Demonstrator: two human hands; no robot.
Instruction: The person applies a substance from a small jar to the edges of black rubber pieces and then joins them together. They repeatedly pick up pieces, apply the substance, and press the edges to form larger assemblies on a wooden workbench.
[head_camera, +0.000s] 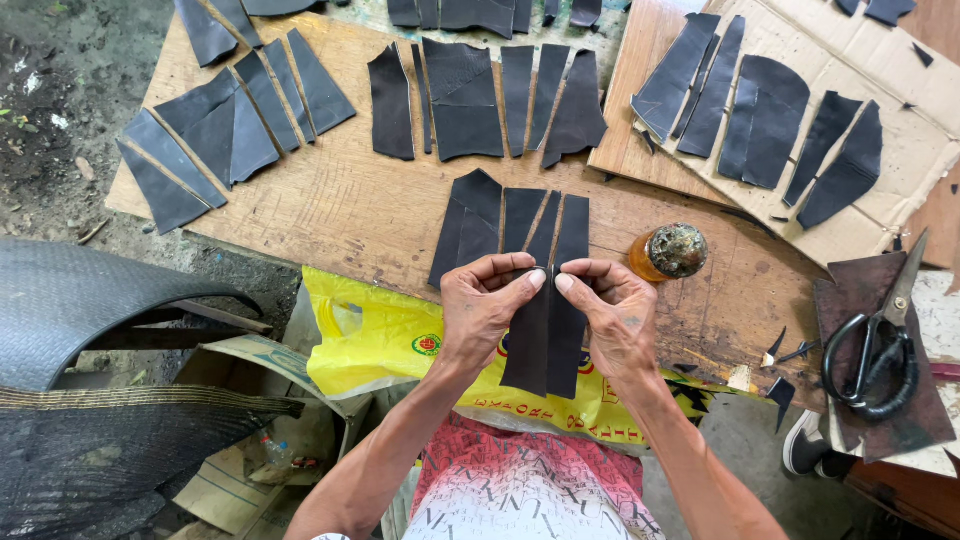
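left hand (483, 300) + right hand (612, 305) grips pinch dark strips (545, 330) | overhanging board edge (400, 268) | jar (668, 252) near right

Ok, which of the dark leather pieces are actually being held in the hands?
The long pair of strips over the yellow bag, pinched by the left hand and right hand; all others lie flat.

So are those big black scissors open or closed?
Closed. The scissors lie flat on a dark sheet at the right, their blades together in one point and their two black loops side by side. Neither hand touches them.
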